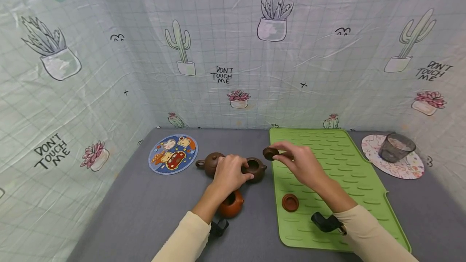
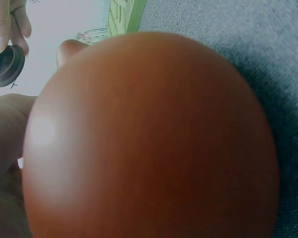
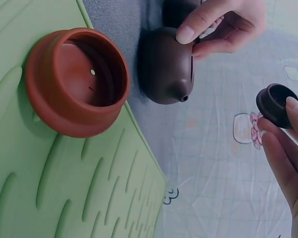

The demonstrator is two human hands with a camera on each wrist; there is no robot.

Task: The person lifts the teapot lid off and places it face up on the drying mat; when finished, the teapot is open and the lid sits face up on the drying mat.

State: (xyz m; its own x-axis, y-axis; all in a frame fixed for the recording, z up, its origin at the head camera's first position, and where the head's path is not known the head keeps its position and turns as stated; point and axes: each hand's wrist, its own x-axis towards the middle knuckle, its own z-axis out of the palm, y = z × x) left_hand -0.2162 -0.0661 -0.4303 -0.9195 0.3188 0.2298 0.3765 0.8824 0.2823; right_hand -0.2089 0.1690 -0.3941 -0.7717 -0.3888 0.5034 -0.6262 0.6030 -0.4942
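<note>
My left hand [image 1: 231,172] had closed narrowly about the uncovered brown teapot [image 1: 259,176], thumb pressed to its side by the round mouth, the other fingers curled over toward the far side, where I could not tell exactly how they gripped. That teapot stood on the grey table [image 1: 145,217] with its spout turned toward my right hand [image 1: 305,164], which was raised a little apart from it. There I pinched a small dark lid [image 1: 270,154] between thumb and fingers, the gap between them no wider than the lid, its hollow underside turned toward my left.

Just left of my left hand sat a second brown teapot [image 1: 210,165], lid on, partly hidden by my knuckles; I couldn't tell whether they touched it. Nearer me, beneath my left wrist, was an orange teapot [image 1: 233,208] with its mouth uncovered. A reddish lid [image 1: 290,203] lay hollow side up on the green mat [image 1: 320,197], on the near side of my right hand. Well off to that hand's right, a grey cup [image 1: 395,148] stood on a patterned coaster [image 1: 404,171].
</note>
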